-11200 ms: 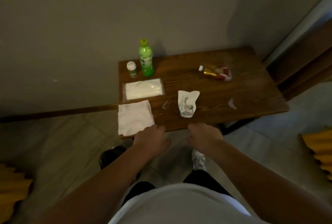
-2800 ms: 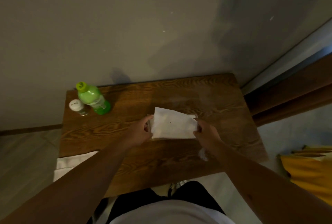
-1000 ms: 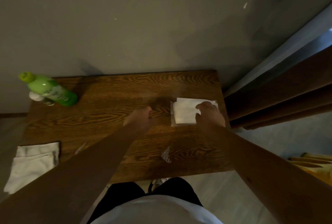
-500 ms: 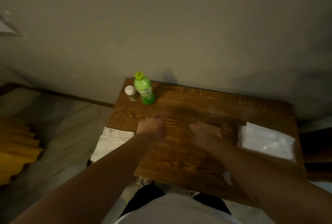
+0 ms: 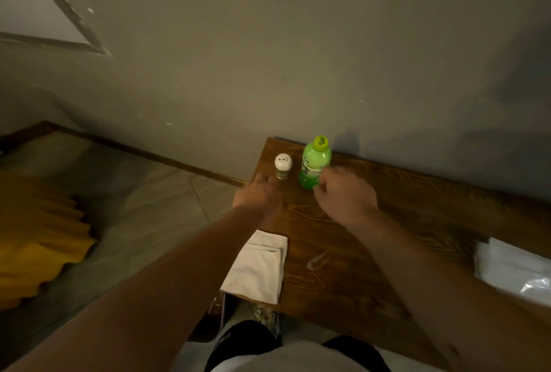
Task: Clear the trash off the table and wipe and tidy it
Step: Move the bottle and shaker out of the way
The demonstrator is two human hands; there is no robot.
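Observation:
A green drink bottle [image 5: 315,163] and a small white-capped shaker [image 5: 283,165] stand upright at the far left corner of the wooden table [image 5: 357,252]. My right hand [image 5: 346,198] is right up against the bottle, its blurred fingers spread by the bottle's right side and lower part, not visibly wrapped round it. My left hand [image 5: 256,195] hovers just in front and to the left of the shaker, fingers loosely curled and holding nothing. A folded white cloth [image 5: 259,267] lies at the table's near left corner, partly under my left forearm.
A plastic pack of white tissues [image 5: 512,270] lies at the table's right end. A small shiny smear [image 5: 316,262] marks the wood near the cloth. The wall runs directly behind the table. Yellow fabric [image 5: 35,237] lies on the floor at left.
Both hands have moved from the table's middle to the far left corner, up to the bottle and the shaker. The view has swung left, so the tissue pack now sits at the right edge.

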